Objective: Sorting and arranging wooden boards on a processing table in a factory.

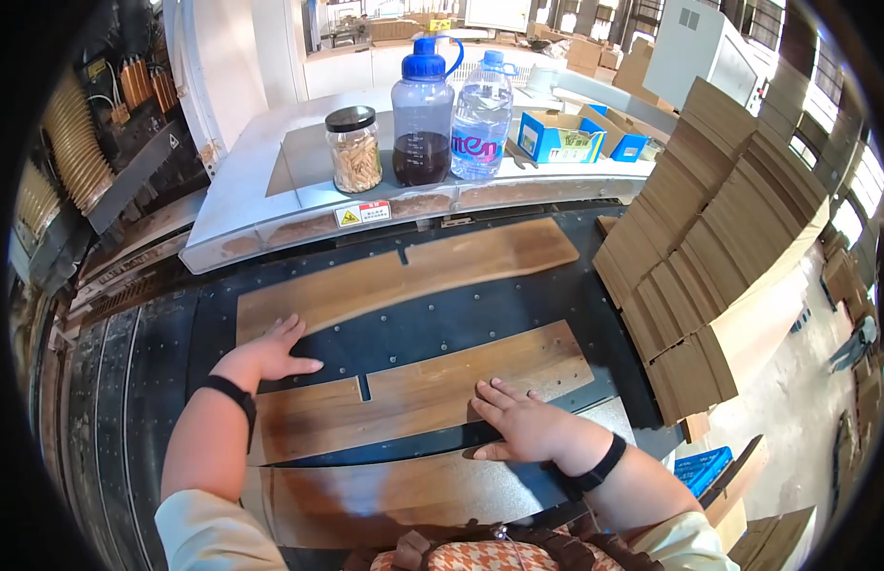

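Three brown wood-grain panels lie across a dark, studded machine bed (432, 328). My left hand (271, 352) is open, its fingertips at the left end of the far panel (461, 259) and its thumb spread toward the middle panel (432, 390). Open as well, my right hand (528, 423) rests its fingers on the right part of the middle panel, thumb stretched toward the near panel (394, 500). The far and middle panels each have a narrow slot cut into one long edge. My body hides part of the near panel's front edge.
Beyond the bed, a pale machine ledge (261, 224) carries a lidded jar (354, 152), a blue-capped jug (421, 119) of dark liquid, a clear water bottle (482, 119) and blue boxes (561, 138). A tall stack of boards (713, 257) leans at the right. A blue crate (704, 466) sits below it.
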Demonstrator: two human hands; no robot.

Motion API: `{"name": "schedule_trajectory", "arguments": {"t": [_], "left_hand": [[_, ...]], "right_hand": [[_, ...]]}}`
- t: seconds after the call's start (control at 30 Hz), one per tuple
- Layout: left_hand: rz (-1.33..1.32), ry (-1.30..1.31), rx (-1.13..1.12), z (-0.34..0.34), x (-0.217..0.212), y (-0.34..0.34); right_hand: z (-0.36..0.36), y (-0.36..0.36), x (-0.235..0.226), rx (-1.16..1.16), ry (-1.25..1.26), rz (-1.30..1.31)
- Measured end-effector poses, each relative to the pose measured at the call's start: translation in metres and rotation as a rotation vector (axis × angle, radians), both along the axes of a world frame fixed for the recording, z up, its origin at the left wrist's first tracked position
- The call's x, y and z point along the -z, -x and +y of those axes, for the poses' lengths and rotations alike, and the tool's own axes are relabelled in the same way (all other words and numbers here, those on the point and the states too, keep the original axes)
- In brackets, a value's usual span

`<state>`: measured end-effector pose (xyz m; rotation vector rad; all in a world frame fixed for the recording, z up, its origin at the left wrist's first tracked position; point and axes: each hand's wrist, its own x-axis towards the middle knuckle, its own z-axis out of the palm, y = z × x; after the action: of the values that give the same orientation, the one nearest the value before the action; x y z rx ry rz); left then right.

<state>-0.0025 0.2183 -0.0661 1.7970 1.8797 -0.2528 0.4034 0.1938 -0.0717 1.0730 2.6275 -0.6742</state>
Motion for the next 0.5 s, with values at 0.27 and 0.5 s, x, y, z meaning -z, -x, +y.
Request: {"name": "schedule_trajectory", "arguments": {"t": [0.27, 0.5], "left_hand": [[0.094, -0.225, -0.643, -0.071, 0.010, 0.086], [0.083, -0.293, -0.912, -0.092, 0.036, 0.116]], "right_hand": [[0.113, -0.025, -0.010, 0.506, -0.331, 0.200], [0.188, -0.056, 0.030, 0.839, -0.087, 0.312]]}}
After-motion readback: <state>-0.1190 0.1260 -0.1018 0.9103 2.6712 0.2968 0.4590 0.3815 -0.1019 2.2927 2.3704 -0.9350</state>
